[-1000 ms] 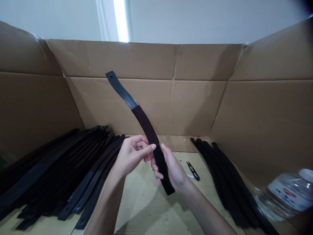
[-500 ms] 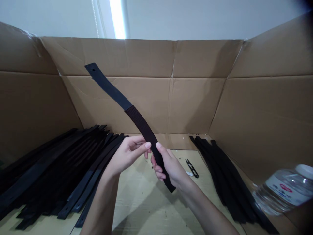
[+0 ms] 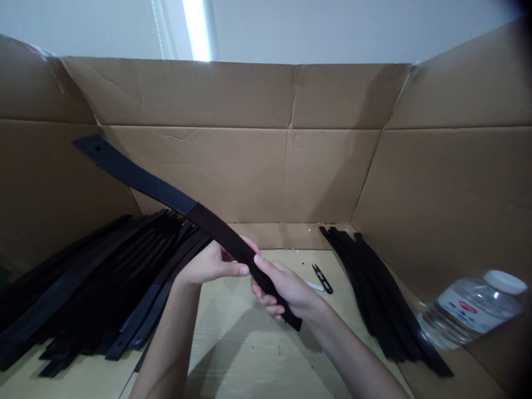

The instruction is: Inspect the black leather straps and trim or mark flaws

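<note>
A long, curved dark strap (image 3: 226,235) slants across the middle, raised above the table. Its upper-left part is smooth, bluish-black and has a hole near the tip; a ribbed dark fabric sleeve covers the rest. My right hand (image 3: 286,285) is closed around the lower sleeved part, thumb on top and fingers curled beneath, with the strap's end poking out below. Just up from it, my left hand (image 3: 211,263) pinches the strap at its edge, the thumb in front and the other fingers partly hidden behind.
Many similar dark straps (image 3: 103,282) lie piled at left. Several black straps (image 3: 374,293) lie at right, beside a clear plastic bottle (image 3: 469,310) with a white cap. Black thread snips (image 3: 322,279) and a small white item (image 3: 315,286) rest on the table. Cardboard walls (image 3: 233,172) surround it.
The strap's free end has swung down and to the left, so the strap lies flatter. My left hand has shifted slightly down and left along with it. My right hand keeps its grip.
</note>
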Demonstrator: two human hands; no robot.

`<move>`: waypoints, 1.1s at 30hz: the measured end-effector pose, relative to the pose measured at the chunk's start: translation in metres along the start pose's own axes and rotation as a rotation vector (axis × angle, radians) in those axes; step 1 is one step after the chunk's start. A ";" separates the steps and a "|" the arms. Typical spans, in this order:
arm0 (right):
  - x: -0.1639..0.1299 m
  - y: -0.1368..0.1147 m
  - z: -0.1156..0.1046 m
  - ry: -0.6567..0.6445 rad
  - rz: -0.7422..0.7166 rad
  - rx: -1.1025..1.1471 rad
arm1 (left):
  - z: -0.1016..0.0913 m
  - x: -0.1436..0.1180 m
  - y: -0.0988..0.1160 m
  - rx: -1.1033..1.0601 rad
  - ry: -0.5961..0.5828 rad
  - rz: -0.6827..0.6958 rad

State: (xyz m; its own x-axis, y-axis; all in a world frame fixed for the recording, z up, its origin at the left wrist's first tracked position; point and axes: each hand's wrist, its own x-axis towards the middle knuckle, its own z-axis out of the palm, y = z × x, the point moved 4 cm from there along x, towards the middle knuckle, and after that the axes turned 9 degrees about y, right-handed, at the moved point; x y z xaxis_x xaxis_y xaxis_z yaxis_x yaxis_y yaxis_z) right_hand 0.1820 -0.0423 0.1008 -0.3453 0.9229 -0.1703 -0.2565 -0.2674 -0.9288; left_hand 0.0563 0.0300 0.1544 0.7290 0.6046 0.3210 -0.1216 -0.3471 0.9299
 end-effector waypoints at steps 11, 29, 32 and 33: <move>-0.030 0.050 -0.012 0.263 -0.050 -0.414 | 0.035 -0.045 -0.052 0.030 -0.054 -0.189; -0.029 0.082 -0.010 0.281 -0.014 -0.629 | 0.052 -0.076 -0.091 -0.059 0.221 -0.233; -0.024 0.084 -0.017 0.288 -0.012 -0.648 | 0.050 -0.072 -0.101 -0.076 0.260 -0.260; -0.022 0.084 -0.019 0.297 -0.020 -0.664 | 0.049 -0.071 -0.103 -0.084 0.272 -0.271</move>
State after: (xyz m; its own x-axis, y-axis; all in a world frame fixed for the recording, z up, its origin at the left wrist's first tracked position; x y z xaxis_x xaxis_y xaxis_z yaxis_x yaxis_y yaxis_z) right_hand 0.1852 -0.0793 0.0206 -0.0629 0.9874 -0.1453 0.3746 -0.1116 -0.9205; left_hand 0.0504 -0.0125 0.0266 0.5388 0.8379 0.0867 -0.0119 -0.0954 0.9954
